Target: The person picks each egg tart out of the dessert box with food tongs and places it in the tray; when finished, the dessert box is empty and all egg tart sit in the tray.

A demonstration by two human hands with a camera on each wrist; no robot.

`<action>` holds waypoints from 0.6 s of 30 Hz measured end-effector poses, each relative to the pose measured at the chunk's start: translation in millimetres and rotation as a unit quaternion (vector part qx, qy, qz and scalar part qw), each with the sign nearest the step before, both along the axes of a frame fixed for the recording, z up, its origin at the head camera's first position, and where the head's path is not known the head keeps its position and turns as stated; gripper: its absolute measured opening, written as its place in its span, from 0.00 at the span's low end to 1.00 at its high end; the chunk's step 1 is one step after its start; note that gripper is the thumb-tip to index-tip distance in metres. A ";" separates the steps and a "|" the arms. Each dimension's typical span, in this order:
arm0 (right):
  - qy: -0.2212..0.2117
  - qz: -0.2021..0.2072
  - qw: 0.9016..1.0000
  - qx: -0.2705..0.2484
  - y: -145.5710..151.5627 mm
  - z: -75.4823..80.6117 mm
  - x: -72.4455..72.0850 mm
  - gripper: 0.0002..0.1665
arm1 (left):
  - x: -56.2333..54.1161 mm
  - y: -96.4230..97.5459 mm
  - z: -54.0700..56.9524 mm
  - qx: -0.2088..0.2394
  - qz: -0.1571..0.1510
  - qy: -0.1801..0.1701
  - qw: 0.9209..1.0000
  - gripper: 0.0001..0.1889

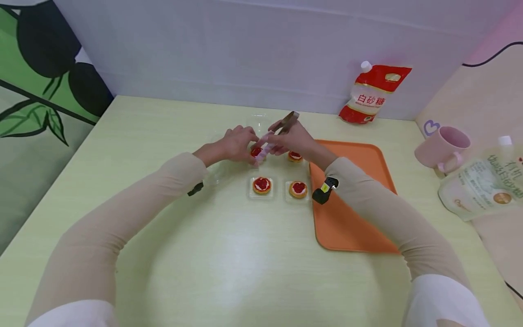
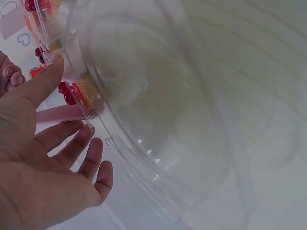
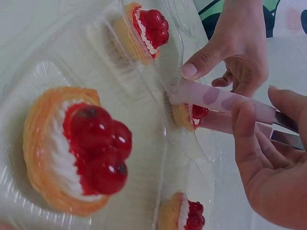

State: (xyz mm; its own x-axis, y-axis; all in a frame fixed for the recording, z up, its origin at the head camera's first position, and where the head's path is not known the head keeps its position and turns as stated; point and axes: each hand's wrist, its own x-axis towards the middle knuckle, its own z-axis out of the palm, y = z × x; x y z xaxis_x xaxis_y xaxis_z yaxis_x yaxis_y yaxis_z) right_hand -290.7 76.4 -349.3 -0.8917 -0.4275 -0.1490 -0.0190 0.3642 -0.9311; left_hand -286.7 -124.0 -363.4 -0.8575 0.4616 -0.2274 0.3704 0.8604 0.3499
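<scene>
A clear plastic box (image 3: 139, 158) lies open on the table, several small round tarts in its compartments. Each tart, such as the front-left one (image 1: 261, 185) and front-right one (image 1: 298, 189), is golden pastry with white cream and red berries. My right hand (image 1: 296, 136) grips tongs (image 3: 206, 96) with metal handles and pale pink tips. Those tips straddle the back-left tart (image 3: 184, 115), low in its compartment; whether they squeeze it I cannot tell. Against the box wall beside that tart rests the thumb of my left hand (image 1: 237, 144), its other fingers loosely bent.
An orange tray (image 1: 347, 227) lies right of the box, under my right forearm. Behind it stands a red and white sugar bag (image 1: 365, 97). A pink mug (image 1: 443, 147) and a pale pouch (image 1: 482, 181) are at the right edge. The clear lid (image 2: 158, 96) spreads left of the box.
</scene>
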 end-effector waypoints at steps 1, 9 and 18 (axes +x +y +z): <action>0.000 0.003 1.000 -0.002 -1.2 -1.1 0.0 0.24 | 0.1 0.0 0.2 0.001 0.000 0.000 1.000 0.37; 0.007 0.016 1.000 -0.018 -8.6 -7.6 -0.3 0.25 | 1.0 0.6 0.7 0.004 0.006 -0.004 1.000 0.35; 0.015 0.000 1.000 -0.017 -11.5 -10.5 1.6 0.20 | -0.4 0.0 -1.1 0.008 0.008 -0.007 1.000 0.36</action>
